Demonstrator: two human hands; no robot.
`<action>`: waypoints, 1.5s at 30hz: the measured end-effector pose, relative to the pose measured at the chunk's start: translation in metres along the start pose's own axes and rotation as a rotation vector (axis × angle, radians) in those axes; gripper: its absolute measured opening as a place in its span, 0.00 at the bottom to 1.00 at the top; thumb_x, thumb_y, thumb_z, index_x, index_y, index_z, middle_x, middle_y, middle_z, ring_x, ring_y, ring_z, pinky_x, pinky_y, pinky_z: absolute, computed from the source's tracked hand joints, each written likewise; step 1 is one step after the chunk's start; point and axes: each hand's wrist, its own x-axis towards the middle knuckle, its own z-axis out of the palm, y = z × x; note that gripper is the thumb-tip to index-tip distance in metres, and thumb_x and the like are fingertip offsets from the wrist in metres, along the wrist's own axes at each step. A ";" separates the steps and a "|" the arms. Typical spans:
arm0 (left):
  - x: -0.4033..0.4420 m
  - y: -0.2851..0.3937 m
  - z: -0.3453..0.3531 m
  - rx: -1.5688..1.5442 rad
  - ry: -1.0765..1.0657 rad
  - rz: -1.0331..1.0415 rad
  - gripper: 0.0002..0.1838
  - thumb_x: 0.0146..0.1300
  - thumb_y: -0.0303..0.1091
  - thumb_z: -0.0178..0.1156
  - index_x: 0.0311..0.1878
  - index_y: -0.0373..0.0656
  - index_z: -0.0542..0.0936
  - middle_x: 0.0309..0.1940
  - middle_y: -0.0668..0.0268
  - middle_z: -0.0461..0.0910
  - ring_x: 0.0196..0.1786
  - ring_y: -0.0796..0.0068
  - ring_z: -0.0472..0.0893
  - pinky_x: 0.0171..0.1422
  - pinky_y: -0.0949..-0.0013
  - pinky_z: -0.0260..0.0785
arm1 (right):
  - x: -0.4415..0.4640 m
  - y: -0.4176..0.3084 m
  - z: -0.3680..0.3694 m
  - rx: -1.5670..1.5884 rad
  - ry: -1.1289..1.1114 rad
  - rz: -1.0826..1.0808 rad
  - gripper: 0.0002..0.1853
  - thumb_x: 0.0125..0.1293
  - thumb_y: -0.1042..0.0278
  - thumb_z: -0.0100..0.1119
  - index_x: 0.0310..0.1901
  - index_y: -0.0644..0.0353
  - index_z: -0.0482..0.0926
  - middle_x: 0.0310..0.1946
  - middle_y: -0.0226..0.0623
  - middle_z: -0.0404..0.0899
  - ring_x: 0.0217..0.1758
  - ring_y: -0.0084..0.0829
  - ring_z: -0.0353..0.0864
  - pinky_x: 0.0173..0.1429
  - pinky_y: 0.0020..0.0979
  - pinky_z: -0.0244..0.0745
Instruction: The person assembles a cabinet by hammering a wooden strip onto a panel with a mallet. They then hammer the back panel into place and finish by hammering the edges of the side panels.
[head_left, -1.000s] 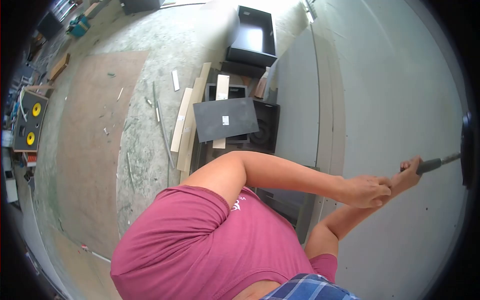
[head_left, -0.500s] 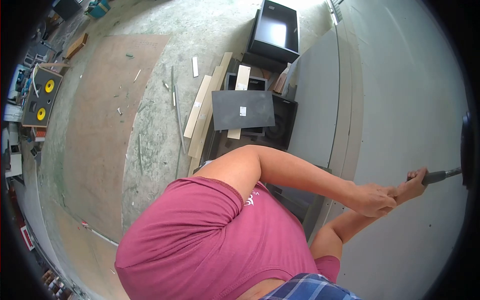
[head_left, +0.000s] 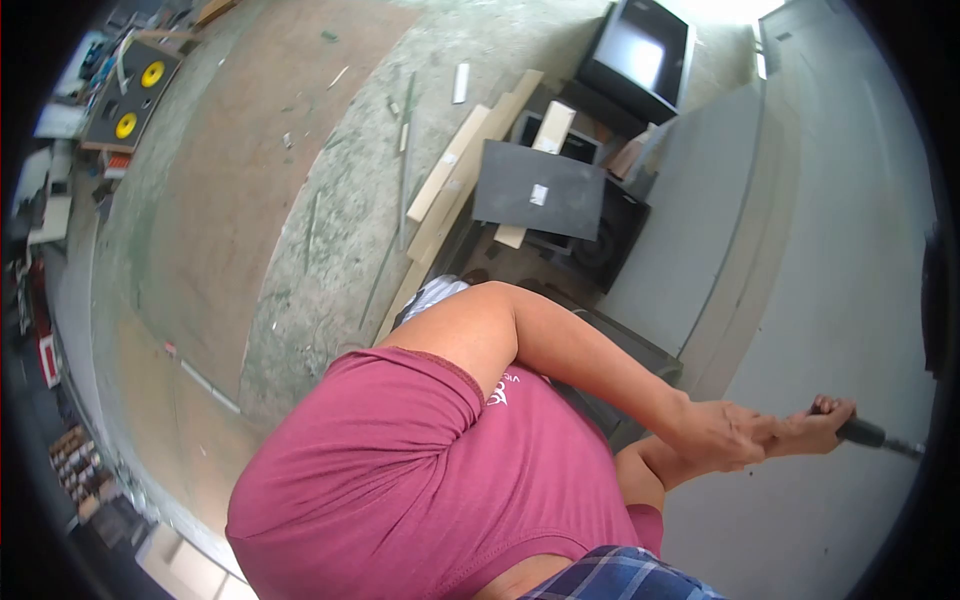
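My right hand (head_left: 828, 424), at the right, is closed around a black tool handle (head_left: 862, 432) with a metal shaft. The shaft runs toward the dark right edge of the view, so the tool's far end cannot be made out. My left hand (head_left: 728, 436) reaches across and lies closed around my right wrist, its fingertips partly hidden. Both hands are over a large smooth grey panel (head_left: 720, 530).
A dark board with a white label (head_left: 538, 185) lies across boxes and a pale plank. Pale wood strips (head_left: 450, 180) lie beside it. A black cabinet (head_left: 640, 55) stands at the back. Offcuts litter the floor. A board with yellow discs (head_left: 125, 95) leans far left.
The view has turned, and the surroundings have shifted right and tilted. Both hands and the tool handle appear lower and slightly left. The grips are unchanged.
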 end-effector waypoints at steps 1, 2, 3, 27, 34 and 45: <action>-0.006 -0.001 -0.002 0.055 0.039 0.008 0.05 0.57 0.28 0.53 0.33 0.35 0.72 0.52 0.50 0.66 0.45 0.56 0.74 0.44 0.58 0.70 | -0.011 -0.001 0.008 0.044 0.020 0.000 0.11 0.58 0.68 0.55 0.23 0.58 0.66 0.19 0.26 0.60 0.22 0.21 0.60 0.28 0.24 0.59; -0.011 -0.002 -0.006 0.112 0.076 0.016 0.06 0.55 0.28 0.53 0.32 0.35 0.71 0.51 0.50 0.66 0.46 0.56 0.73 0.45 0.58 0.70 | -0.021 -0.002 0.016 0.051 -0.018 0.022 0.11 0.58 0.68 0.55 0.23 0.58 0.66 0.19 0.26 0.60 0.22 0.21 0.60 0.28 0.24 0.59; -0.015 -0.004 -0.008 0.136 0.099 -0.011 0.06 0.55 0.28 0.53 0.32 0.35 0.71 0.51 0.50 0.66 0.46 0.56 0.73 0.45 0.58 0.70 | -0.029 -0.002 0.024 0.109 -0.024 0.022 0.10 0.58 0.68 0.55 0.23 0.58 0.66 0.19 0.26 0.59 0.22 0.21 0.60 0.28 0.24 0.59; -0.085 0.021 -0.180 0.229 0.171 0.006 0.11 0.52 0.27 0.54 0.33 0.33 0.63 0.48 0.49 0.63 0.45 0.54 0.71 0.48 0.61 0.69 | -0.152 -0.070 0.146 0.184 -0.171 0.054 0.12 0.61 0.57 0.57 0.28 0.55 0.72 0.15 0.22 0.58 0.18 0.14 0.56 0.22 0.18 0.53; -0.180 0.045 -0.344 0.250 0.125 0.101 0.10 0.52 0.26 0.55 0.36 0.34 0.67 0.50 0.48 0.62 0.46 0.53 0.73 0.49 0.61 0.71 | -0.292 -0.138 0.239 0.363 -0.123 0.097 0.12 0.63 0.59 0.58 0.28 0.55 0.70 0.16 0.22 0.56 0.18 0.14 0.55 0.22 0.18 0.52; -0.264 0.113 -0.556 0.317 0.299 0.219 0.09 0.48 0.24 0.61 0.30 0.35 0.70 0.43 0.51 0.62 0.37 0.61 0.74 0.38 0.66 0.73 | -0.467 -0.290 0.381 0.484 -0.170 0.079 0.16 0.65 0.65 0.54 0.21 0.53 0.63 0.16 0.22 0.52 0.19 0.15 0.50 0.25 0.21 0.47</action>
